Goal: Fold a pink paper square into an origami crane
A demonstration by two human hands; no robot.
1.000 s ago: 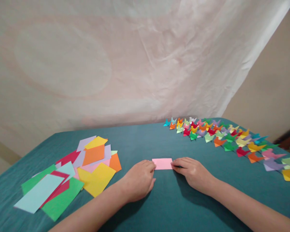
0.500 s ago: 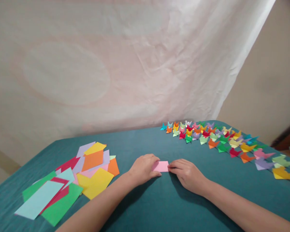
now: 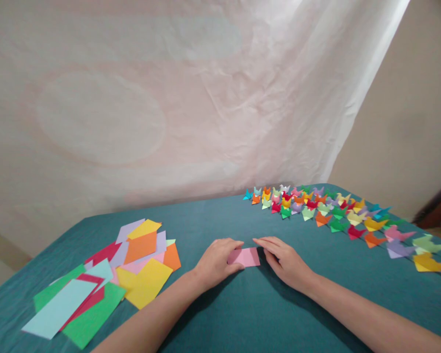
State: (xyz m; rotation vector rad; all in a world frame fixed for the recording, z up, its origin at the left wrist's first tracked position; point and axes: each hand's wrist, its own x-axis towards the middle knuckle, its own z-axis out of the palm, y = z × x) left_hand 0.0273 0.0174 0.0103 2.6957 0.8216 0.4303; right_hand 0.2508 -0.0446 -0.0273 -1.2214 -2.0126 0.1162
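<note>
Where the pink paper rectangle [image 3: 250, 257] lies: middle of the worktop [image 3: 246, 314].
Left hand [image 3: 215, 261]: pinches its left end.
Right hand [image 3: 288, 264]: loosely spread, just beside its right end.
Folded paper birds [image 3: 322, 219]: rows, far right.
Coloured paper sheets [image 3: 132, 284]: overlapping, left.

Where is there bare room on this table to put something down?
Bare cloth lies beyond the left hand and right hand, between paper pile and birds; also between right arm and birds. Crowded: left under the pile, far right under birds.

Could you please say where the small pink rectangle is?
In the head view, the pink rectangle is just right of centre, in the left hand, beside the right hand.
</note>
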